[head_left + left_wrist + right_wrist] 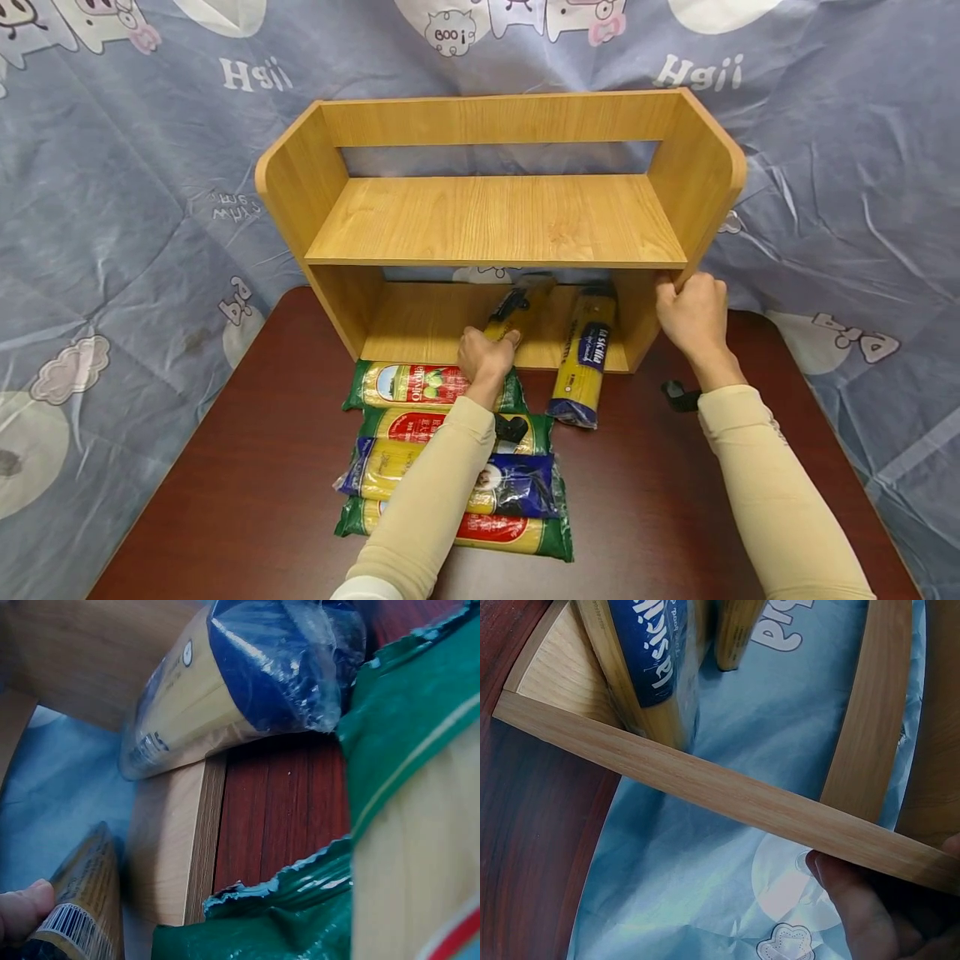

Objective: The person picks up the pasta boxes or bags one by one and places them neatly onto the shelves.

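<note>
A two-tier wooden shelf (495,221) stands at the back of the dark red table (247,467). My left hand (487,354) grips the near end of a black-topped spaghetti packet (519,307) that lies in the lower tier; its thumb (22,911) lies against the barcoded end of this packet (79,915). My right hand (693,315) holds the shelf's right side panel, fingers (862,907) curled behind the panel's edge (705,784). A blue-labelled spaghetti packet (585,358) lies half inside the lower tier, to the right of the left hand.
Several spaghetti packets in green and blue wrappers (450,467) lie side by side on the table under my left forearm. A small black object (678,394) sits by the right wrist. A blue patterned cloth (112,208) hangs behind and around the table.
</note>
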The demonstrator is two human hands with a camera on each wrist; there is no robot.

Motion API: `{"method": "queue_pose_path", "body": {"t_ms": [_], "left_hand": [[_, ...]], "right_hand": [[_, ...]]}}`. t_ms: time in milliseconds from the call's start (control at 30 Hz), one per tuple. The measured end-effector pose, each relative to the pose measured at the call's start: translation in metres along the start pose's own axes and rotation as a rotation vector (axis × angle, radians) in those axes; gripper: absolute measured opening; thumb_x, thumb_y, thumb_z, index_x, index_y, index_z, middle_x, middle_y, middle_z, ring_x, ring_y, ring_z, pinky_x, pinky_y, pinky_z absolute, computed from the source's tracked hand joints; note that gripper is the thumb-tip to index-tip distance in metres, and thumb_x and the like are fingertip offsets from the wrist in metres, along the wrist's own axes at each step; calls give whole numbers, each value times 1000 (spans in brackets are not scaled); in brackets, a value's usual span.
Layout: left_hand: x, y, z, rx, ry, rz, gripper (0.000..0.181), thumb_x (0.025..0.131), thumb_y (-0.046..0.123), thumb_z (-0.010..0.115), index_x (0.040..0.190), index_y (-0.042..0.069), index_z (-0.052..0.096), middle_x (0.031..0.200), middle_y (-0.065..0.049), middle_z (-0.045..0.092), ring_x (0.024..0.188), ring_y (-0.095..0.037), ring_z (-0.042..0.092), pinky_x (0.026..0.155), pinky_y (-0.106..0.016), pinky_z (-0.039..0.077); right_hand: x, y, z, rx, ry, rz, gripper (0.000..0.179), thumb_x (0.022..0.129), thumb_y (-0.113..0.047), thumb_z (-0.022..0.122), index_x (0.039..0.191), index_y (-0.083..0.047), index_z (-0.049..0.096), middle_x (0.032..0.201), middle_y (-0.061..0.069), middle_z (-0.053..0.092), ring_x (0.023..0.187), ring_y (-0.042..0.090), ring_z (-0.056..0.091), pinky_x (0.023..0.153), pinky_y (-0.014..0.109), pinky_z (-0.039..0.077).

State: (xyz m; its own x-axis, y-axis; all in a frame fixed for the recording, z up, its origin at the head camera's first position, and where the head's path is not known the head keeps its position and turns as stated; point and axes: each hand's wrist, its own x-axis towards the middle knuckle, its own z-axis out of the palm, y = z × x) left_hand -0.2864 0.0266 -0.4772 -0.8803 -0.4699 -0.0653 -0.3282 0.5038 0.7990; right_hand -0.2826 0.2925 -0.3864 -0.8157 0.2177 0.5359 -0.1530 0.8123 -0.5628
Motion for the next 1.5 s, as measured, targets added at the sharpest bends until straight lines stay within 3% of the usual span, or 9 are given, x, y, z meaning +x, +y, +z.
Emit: {"method": "queue_pose_path", "body": {"t_ms": [167,300,700,967,1133,1333,1500], "left_hand": [[1,-1,2,-21,-12,-22,65,78,46,86,114,-2,63,109,-19,67,107,-40,62,94,-50,48],[2,-2,3,-7,-33,-25,64,75,47,89,108,-2,65,102,-17,69,99,-39,65,86,-49,52],[-2,1,6,59,-181,-28,62,74,42,89,112,0,65,103,-15,68,100,-36,65,85,-46,53],[-9,6,5,128,-238,40,72,73,46,90,116,-1,56,96,-15,65,93,-34,64,75,-45,55],[-14,7,7,155,-248,61,69,75,46,90,115,2,55,93,-12,63,87,-32,64,69,-43,55],[-16,8,6,204,-276,136,75,77,44,89,124,-1,52,104,-17,65,97,-35,65,78,-45,55],[-16,8,5,209,-297,152,74,78,42,88,125,-3,53,110,-19,64,103,-36,64,86,-45,54]], "right_hand": [[-1,0,2,4,3,-24,35,93,-13,56,60,1,60,65,26,64,65,46,63,58,59,45],[-1,-1,1,6,20,-32,36,92,-13,57,58,-1,58,64,26,64,65,47,63,57,59,45],[-3,1,1,-5,-1,5,35,93,-15,55,63,3,62,70,28,66,71,48,65,59,58,45],[-2,0,2,-1,4,1,36,93,-14,55,62,2,61,69,27,66,70,46,65,58,56,45],[-2,-1,4,-1,-5,-7,37,93,-14,55,59,0,59,67,25,66,68,45,65,57,55,45],[-1,-1,3,-5,21,-20,34,90,-10,55,57,-1,57,65,25,65,65,44,63,55,55,44],[0,0,2,-1,5,-19,34,90,-10,54,56,-3,56,64,23,64,64,40,62,52,49,41]]}}
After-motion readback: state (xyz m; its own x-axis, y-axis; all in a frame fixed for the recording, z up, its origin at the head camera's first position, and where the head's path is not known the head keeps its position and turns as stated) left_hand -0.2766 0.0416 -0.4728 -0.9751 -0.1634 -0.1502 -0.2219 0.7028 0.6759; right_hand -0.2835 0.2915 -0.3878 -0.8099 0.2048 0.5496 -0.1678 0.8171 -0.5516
